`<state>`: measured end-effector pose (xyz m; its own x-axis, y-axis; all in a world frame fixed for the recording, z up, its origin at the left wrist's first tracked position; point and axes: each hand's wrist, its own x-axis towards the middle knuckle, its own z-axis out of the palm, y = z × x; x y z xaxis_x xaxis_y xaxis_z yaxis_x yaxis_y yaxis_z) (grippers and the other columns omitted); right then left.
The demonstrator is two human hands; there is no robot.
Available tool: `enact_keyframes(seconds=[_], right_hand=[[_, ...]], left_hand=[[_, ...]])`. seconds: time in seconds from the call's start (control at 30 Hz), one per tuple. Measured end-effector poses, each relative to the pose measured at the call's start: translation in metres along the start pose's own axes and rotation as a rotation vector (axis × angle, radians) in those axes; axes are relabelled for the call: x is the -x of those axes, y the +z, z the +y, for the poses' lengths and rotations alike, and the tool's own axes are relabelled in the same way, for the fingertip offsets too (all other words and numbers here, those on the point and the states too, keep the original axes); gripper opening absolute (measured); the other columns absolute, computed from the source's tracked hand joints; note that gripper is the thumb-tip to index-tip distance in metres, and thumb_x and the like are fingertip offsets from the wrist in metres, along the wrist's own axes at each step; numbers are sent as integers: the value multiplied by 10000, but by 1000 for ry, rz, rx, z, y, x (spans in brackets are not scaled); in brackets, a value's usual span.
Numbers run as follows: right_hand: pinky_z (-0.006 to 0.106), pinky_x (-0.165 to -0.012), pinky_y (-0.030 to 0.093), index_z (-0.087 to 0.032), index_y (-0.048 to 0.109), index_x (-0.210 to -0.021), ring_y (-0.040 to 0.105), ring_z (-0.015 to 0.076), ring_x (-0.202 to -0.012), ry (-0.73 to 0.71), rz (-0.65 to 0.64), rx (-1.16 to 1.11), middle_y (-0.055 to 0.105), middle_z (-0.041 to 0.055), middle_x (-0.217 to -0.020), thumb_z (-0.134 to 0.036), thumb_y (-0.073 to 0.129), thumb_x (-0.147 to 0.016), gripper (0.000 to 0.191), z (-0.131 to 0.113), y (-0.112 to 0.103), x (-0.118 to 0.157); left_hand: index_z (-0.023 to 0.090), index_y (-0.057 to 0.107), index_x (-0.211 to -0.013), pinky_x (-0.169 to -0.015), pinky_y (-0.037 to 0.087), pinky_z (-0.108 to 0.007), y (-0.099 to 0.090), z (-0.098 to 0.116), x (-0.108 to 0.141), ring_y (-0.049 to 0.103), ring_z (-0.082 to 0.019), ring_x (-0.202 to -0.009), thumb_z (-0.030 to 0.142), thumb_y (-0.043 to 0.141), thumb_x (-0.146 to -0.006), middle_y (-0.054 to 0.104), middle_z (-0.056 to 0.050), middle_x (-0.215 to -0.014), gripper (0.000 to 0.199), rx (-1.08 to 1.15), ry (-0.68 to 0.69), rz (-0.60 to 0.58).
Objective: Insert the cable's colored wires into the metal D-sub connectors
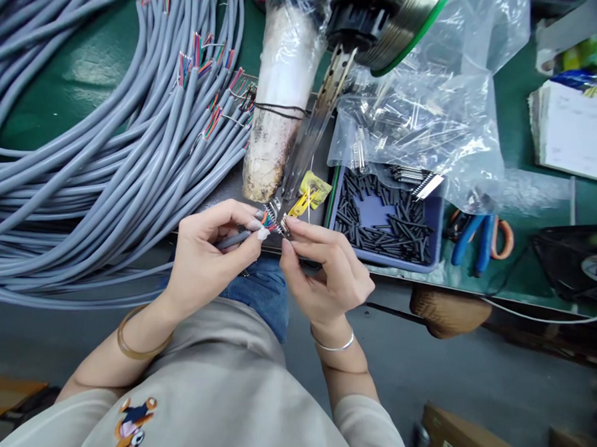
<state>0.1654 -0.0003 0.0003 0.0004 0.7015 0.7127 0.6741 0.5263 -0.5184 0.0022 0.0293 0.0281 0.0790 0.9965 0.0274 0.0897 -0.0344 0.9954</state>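
Observation:
My left hand [214,248] pinches the end of a grey cable [233,239], whose thin coloured wires fan out past the fingertips. At those wire ends sits a small metal connector [282,225], gripped between the thumb and fingers of my right hand [325,262]. Both hands meet at the table's front edge, just below the tip of a soldering tool [295,163]. Right behind the connector lies a yellow piece [302,202] with a crumpled yellow wrapping. How the wires join the connector is too small to tell.
Many grey cables [100,174] with stripped ends spread over the left. A solder spool [418,24] hangs above. To the right are a blue tray [378,214] of short black tubes, a plastic bag [423,117] of metal connectors, pliers [484,240] and a paper stack [574,129].

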Motion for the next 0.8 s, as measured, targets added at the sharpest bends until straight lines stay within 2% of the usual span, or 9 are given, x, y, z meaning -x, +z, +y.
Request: enact_keyframes(seconds=[0.17, 0.27, 0.37, 0.43, 0.5, 0.6, 0.67, 0.73, 0.8], right_hand=[[263, -717, 655, -245, 620, -953, 811, 165, -852, -4, -1, 28, 832, 41, -1067, -112, 720, -909, 173, 1, -1, 5], [258, -670, 634, -240, 613, -985, 809, 170, -854, 62, -11, 10, 830, 42, -1070, -139, 691, -943, 135, 2, -5, 4], [214, -579, 568, -231, 604, -926, 760, 116, -722, 164, -126, -24, 825, 27, -1060, -160, 694, -951, 117, 3, -14, -2], [194, -538, 525, -224, 601, -865, 680, 75, -621, 216, -218, -87, 810, -4, -985, -156, 697, -945, 142, 2, -19, -6], [200, -526, 510, -219, 600, -818, 651, 79, -626, 245, -255, -143, 779, -12, -924, -156, 701, -935, 166, 1, -23, -7], [257, -622, 573, -224, 608, -790, 712, 135, -771, 237, -192, -169, 754, 3, -902, -144, 711, -916, 181, 0, -25, -3], [294, -709, 615, -231, 622, -814, 737, 153, -837, 191, -136, -163, 762, 4, -925, -108, 721, -895, 177, 1, -24, 4], [295, -737, 634, -237, 631, -853, 747, 150, -851, 126, -91, -144, 780, 8, -981, -80, 735, -874, 190, 3, -23, 10], [295, -733, 647, -244, 634, -877, 757, 153, -855, 59, -56, -109, 792, 19, -1039, -83, 743, -868, 194, 5, -21, 17]], left_hand=[[171, 670, -732, -566, 515, -193, 3, -2, 0, 697, -134, -745, 171, 756, -787, 764, -46, -851, 102, -25, -25, -8], [169, 672, -739, -567, 499, -198, 4, -3, 4, 681, -127, -710, 153, 742, -796, 767, -46, -844, 91, -53, 4, -51], [164, 678, -744, -529, 449, -187, 2, -3, 8, 623, -96, -627, 110, 703, -815, 765, -35, -812, 92, -105, 91, -164], [163, 689, -755, -496, 407, -177, 0, -5, 10, 568, -72, -575, 80, 676, -824, 759, -25, -799, 109, -137, 174, -242], [162, 706, -799, -489, 401, -173, -2, -8, 12, 536, -58, -563, 75, 681, -821, 764, -39, -877, 93, -162, 224, -254], [162, 701, -900, -495, 429, -178, -6, -13, 14, 518, -46, -570, 121, 748, -790, 722, -73, -1053, 126, -147, 202, -143], [161, 685, -876, -494, 426, -183, -10, -14, 15, 506, -51, -569, 154, 783, -774, 694, -53, -985, 142, -140, 165, -97], [157, 709, -833, -490, 400, -189, -14, -14, 16, 507, -66, -564, 178, 777, -801, 685, -24, -830, 78, -152, 131, -142], [155, 774, -877, -511, 414, -198, -18, -13, 16, 548, -87, -583, 207, 752, -856, 720, -29, -772, 60, -135, 102, -217]])
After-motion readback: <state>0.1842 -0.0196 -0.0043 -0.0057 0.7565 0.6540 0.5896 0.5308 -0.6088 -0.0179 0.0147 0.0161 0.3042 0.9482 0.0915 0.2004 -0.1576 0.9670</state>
